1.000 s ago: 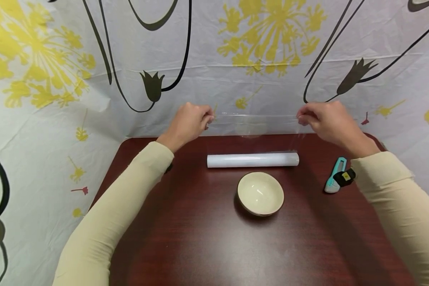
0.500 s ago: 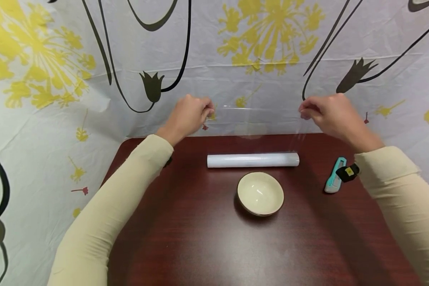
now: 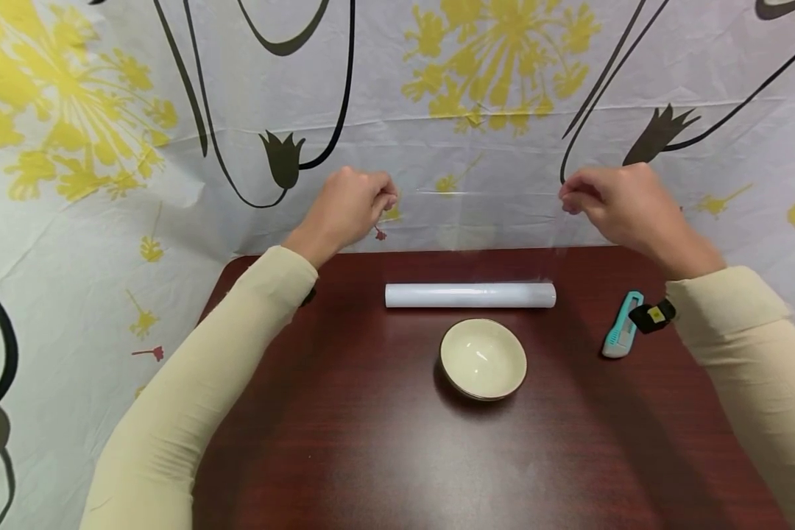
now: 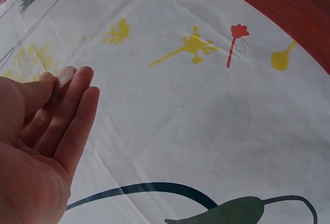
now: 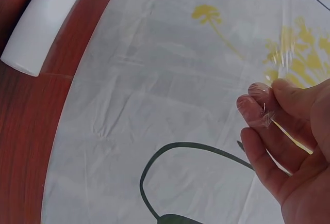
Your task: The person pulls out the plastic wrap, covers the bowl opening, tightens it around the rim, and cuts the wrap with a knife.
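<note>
Raised slightly: both hands (image 3: 347,208) | pinching clear film (image 3: 490,213) | film's outline hard to make out

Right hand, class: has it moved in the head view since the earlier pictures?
Yes, the right hand has moved up and slightly right in the picture, away from the bowl.

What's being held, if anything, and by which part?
Clear film, pinched near both ends of its upper edge: left hand at one end, right hand at the other.
</note>
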### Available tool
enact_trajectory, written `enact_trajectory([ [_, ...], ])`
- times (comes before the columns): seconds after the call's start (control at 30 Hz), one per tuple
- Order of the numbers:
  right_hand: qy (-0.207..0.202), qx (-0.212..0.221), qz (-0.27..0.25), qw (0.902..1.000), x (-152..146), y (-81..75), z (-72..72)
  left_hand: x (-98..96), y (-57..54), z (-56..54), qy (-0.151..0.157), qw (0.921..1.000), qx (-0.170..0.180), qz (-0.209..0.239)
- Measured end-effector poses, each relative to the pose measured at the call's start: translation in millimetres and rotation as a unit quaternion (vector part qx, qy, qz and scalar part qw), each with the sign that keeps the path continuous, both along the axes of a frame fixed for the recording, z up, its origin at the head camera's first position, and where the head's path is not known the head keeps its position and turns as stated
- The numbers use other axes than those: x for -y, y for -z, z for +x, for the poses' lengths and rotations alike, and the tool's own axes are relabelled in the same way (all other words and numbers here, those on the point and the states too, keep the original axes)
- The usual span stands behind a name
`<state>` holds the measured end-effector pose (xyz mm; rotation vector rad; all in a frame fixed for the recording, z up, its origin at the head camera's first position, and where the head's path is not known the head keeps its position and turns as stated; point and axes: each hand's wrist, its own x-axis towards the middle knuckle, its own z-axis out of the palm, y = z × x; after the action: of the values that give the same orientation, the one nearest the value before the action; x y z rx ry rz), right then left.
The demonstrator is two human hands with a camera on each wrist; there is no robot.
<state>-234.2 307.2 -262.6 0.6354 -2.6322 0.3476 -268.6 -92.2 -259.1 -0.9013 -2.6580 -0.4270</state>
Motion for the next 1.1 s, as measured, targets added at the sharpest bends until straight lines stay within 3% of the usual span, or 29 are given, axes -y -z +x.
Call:
enact_trajectory([
  [0.17, -0.015, -0.025, -0.001, 0.9996, -1, -1.1, 12.1, 4.5, 0.2, 9.2, 0.023, 0.9995, -0.018, 0.015],
  [0.37, -0.041, -0.06, 0.008, 0.9974, 0, -0.8, 29.0, 12.2, 2.6, 27.8, 0.051, 0.9977, -0.024, 0.037],
  [0.67, -0.054, -0.082, 0.001, 0.9952, -4, 1.7, 46.4, 16.4, 3.9, 53.0, 0.082, 0.9946, -0.055, 0.034],
  [1.1, -0.102, -0.149, 0.006, 0.9835, -9, 10.4, 73.7, 23.1, 6.4, 81.2, 0.12, 0.9892, -0.071, 0.046],
])
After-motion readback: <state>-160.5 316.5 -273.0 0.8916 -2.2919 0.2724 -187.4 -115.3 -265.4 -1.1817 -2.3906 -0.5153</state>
